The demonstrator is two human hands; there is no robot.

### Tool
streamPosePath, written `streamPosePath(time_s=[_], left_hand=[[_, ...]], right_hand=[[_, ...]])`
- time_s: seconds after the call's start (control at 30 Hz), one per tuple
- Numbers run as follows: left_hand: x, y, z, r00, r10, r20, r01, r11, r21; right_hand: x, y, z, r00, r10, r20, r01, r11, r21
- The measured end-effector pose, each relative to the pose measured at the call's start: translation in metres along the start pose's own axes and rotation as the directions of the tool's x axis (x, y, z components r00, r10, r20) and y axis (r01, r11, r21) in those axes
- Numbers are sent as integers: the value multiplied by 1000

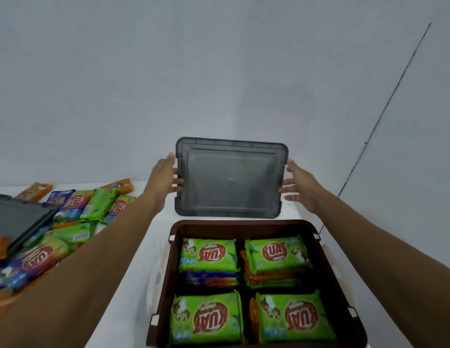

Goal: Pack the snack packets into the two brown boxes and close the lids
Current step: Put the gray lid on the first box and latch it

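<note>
Both hands are up in front of the wall [219, 71], holding a grey see-through lid [231, 179] by its short edges. The lid is in the air, tilted nearly upright, just behind the open brown box [161, 292].

The left hand [166, 177] grips the left edge, with its fingers curled onto the lid's face. The right hand [298, 187] holds the right edge between thumb and fingers, which look straighter.

The box sits on the white table [133, 247], close to the person. It holds four stacks of snack packets [209, 254] in a two-by-two layout, each with a green packet on top and blue and orange ones showing beneath.

A heap of loose packets [75, 209] — green, blue and orange — lies on the table to the left. A second grey lid [15, 217] rests on that heap at the left edge.
</note>
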State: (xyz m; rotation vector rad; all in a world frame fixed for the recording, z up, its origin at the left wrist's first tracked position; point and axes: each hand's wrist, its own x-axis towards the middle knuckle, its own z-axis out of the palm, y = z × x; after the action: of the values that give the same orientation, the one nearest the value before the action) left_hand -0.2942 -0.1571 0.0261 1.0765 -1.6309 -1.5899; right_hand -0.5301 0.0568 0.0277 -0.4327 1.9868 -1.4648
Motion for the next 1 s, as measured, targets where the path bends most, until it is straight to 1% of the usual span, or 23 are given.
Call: streamPosePath(time_s=[0.13, 0.17, 0.2, 0.23, 0.27, 0.3, 0.37, 0.43, 0.5, 0.53, 0.57, 0.6, 0.63, 0.67, 0.7, 0.8, 0.93, 1.0], left_hand=[[-36, 12, -16, 998, -47, 31, 53, 969, -240], [-43, 13, -21, 997, -63, 53, 75, 959, -274], [-53, 11, -24, 994, -72, 79, 91, 961, -262], [-63, 8, -26, 992, -73, 104, 92, 977, -194], [-72, 5, -26, 991, -57, 120, 68, 994, -81], [-81, 2, -24, 992, -21, 126, 15, 999, 52], [-103, -6, -16, 988, 95, 118, -124, 955, 271], [-123, -9, -9, 968, 229, 104, -252, 866, 431], [-136, -13, -7, 949, 299, 97, -299, 759, 578], [-142, -19, -7, 949, 296, 107, -291, 693, 660], [-147, -25, -8, 956, 264, 126, -267, 613, 743], [-150, -32, -8, 968, 211, 138, -234, 553, 800], [-153, -37, -8, 979, 157, 133, -198, 540, 818], [-155, -41, -9, 985, 120, 125, -171, 558, 812], [-157, -43, -10, 988, 95, 120, -153, 589, 794], [-163, -43, -14, 990, 57, 129, -134, 667, 733], [-173, -46, -19, 991, 24, 135, -106, 758, 643], [-179, -46, -20, 990, 31, 140, -109, 795, 597]], right_hand=[[-38, 0, -22, 1000, -5, -2, 6, 956, 293], [-47, 1, -28, 1000, 4, -1, -3, 945, 326], [-59, 3, -33, 1000, 11, 0, -10, 949, 315], [-70, 7, -37, 1000, 11, -4, -10, 963, 268], [-80, 10, -39, 1000, 0, -9, 2, 978, 207], [-85, 15, -39, 999, -24, -29, 28, 991, 133], [-98, 27, -36, 988, -100, -116, 93, 994, -66], [-109, 37, -33, 968, -172, -181, 122, 959, -256], [-119, 46, -32, 955, -223, -198, 142, 924, -355], [-124, 50, -32, 951, -241, -194, 159, 917, -366], [-129, 55, -33, 944, -271, -189, 183, 906, -383], [-134, 59, -32, 928, -325, -183, 217, 869, -445], [-137, 65, -30, 904, -390, -175, 244, 807, -538], [-139, 70, -29, 880, -446, -161, 266, 745, -611], [-141, 75, -27, 873, -462, -155, 269, 723, -636], [-149, 82, -25, 896, -420, -143, 249, 743, -621], [-159, 88, -29, 933, -340, -116, 183, 727, -662], [-165, 90, -31, 951, -290, -108, 170, 779, -603]])
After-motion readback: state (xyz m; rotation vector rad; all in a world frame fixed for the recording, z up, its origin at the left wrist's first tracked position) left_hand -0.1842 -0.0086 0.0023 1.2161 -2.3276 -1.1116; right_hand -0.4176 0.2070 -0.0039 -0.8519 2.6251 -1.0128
